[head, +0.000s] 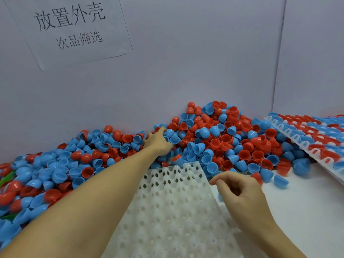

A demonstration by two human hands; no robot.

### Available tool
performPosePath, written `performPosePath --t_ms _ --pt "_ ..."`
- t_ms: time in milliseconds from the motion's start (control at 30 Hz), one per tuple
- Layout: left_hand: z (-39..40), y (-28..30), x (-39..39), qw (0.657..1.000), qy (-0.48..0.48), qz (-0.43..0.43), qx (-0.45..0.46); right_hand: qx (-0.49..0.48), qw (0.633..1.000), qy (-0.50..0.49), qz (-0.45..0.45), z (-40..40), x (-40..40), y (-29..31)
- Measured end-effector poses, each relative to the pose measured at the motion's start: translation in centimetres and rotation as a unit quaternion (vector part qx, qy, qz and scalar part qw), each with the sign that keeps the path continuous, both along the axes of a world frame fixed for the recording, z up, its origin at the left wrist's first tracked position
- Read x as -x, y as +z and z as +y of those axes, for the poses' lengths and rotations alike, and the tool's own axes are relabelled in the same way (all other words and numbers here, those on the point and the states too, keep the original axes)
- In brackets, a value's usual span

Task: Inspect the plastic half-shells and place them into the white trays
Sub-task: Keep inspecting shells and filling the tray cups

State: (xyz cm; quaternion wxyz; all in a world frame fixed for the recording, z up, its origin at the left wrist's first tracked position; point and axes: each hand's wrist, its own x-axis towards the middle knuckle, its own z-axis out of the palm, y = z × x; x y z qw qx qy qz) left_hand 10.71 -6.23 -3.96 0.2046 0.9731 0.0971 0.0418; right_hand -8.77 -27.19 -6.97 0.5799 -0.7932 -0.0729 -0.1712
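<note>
A deep pile of red and blue plastic half-shells (214, 138) lies along the back wall. My left hand (158, 142) reaches far into the pile, thumb up against blue shells; its fingertips are buried, so any hold is hidden. An empty white tray (173, 211) with rows of round holes lies in front of me, its far edge touching the pile. My right hand (240, 190) hovers over the tray's right edge, fingers loosely curled with thumb and forefinger close, and nothing visible in it. A speck of blue (220, 197) shows just under it.
A white tray filled with red and blue shells (312, 138) leans at the right, over the pile's edge. A few loose shells (279, 180) lie on the white table to the right. A paper sign (70, 27) hangs on the wall. Something green (7, 180) pokes out at far left.
</note>
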Motion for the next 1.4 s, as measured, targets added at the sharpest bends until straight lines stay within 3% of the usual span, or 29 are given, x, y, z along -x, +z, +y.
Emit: performPosePath --t_ms 167,400,567,800,1100,1400 --pt "2.1 1.4 0.3 0.975 -0.029 -0.051 0.216 -0.005 1.0 -0.005 0.002 0.1 -0.1 0.0" --pt "4.8 5.1 2.1 0.911 0.004 -0.087 0.403 -0.002 1.0 -0.001 -0.005 0.1 0.1 0.1" --pt "7.0 6.7 5.5 0.896 -0.011 -0.101 0.431 0.013 1.0 -0.003 -0.002 0.0 0.4 0.3" --pt "12.2 6.9 14.4 0.918 -0.028 -0.08 0.388 0.052 0.998 -0.026 -0.007 0.2 0.8 0.9" --pt "16.5 7.3 23.6 0.918 -0.037 -0.074 0.387 0.11 0.993 -0.023 -0.038 1.0 2.1 3.3" --pt "15.1 7.2 23.0 0.952 -0.091 -0.107 0.272 0.255 0.947 0.142 -0.131 9.6 4.3 14.0"
